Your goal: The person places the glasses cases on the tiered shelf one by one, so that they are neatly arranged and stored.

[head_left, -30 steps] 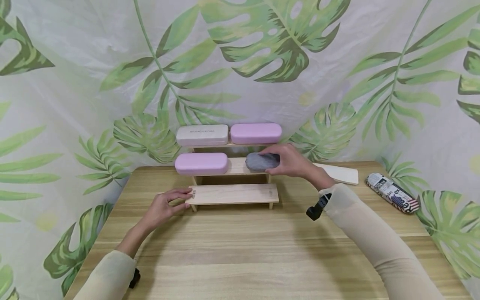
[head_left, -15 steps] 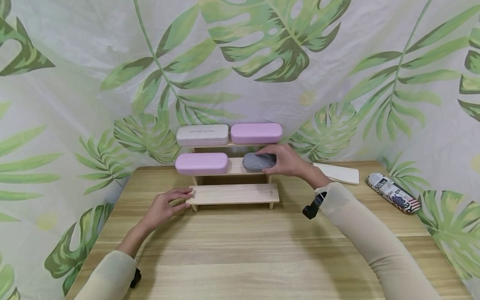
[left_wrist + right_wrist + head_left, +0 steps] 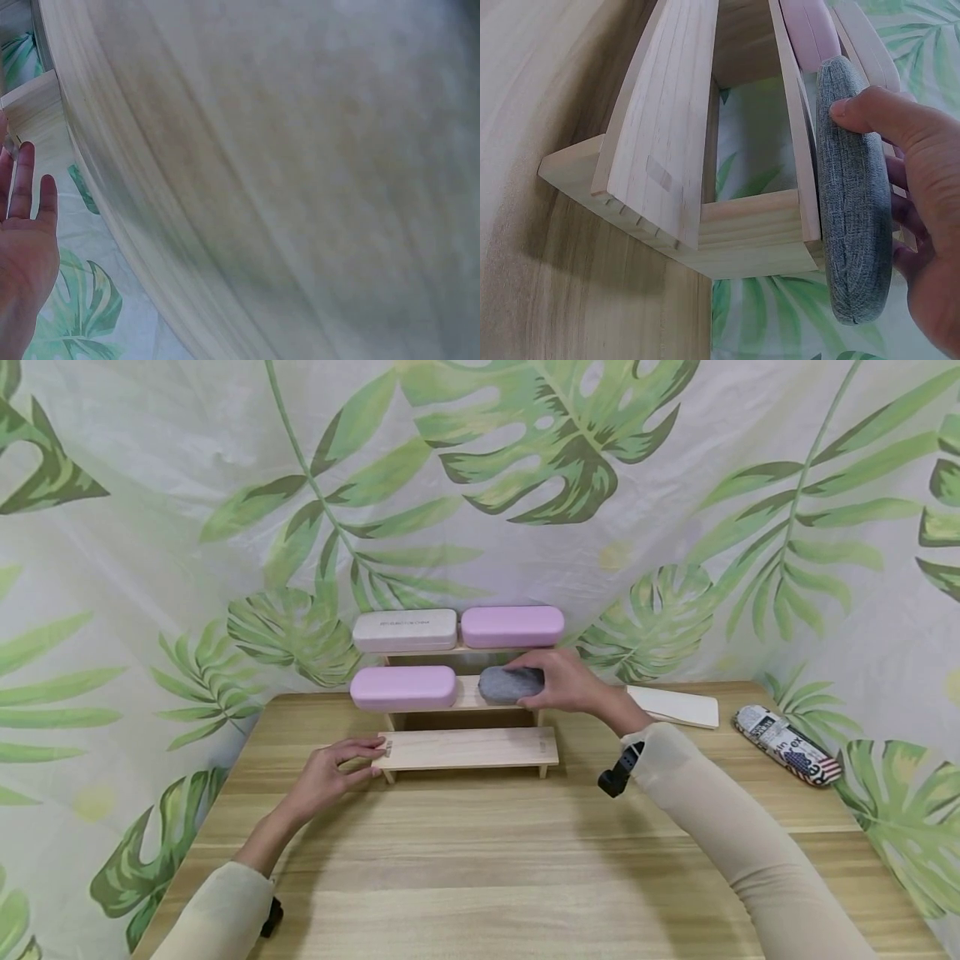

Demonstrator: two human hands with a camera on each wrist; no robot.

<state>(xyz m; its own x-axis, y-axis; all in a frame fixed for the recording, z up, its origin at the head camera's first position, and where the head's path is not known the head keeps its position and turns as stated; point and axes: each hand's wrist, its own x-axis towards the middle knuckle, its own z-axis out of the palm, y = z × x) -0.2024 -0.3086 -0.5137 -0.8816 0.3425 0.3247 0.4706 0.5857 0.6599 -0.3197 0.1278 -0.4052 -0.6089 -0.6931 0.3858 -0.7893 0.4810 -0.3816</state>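
Note:
A three-tier wooden stand (image 3: 465, 748) sits at the back of the table. On its middle tier, my right hand (image 3: 573, 681) grips a grey fabric glasses case (image 3: 501, 685), thumb on the near side and fingers behind. The right wrist view shows that case (image 3: 851, 195) lying along the tier's edge, its end jutting past the stand. Left of it on the same tier is a pink glasses case (image 3: 403, 687), with a gap between them. My left hand (image 3: 326, 777) holds the left end of the bottom tier between thumb and fingers; the left wrist view shows only part of this hand.
The top tier bears a white glasses case (image 3: 405, 631) and another pink case (image 3: 513, 627). Right of the stand lie a flat cream case (image 3: 678, 707) and a patterned case (image 3: 786, 746) with lettering. Behind the table (image 3: 480, 877) hangs a leaf-print cloth (image 3: 525, 552).
My right hand has slid the grey glasses case a short way left along the middle tier, towards the pink one. The left hand has stayed in place.

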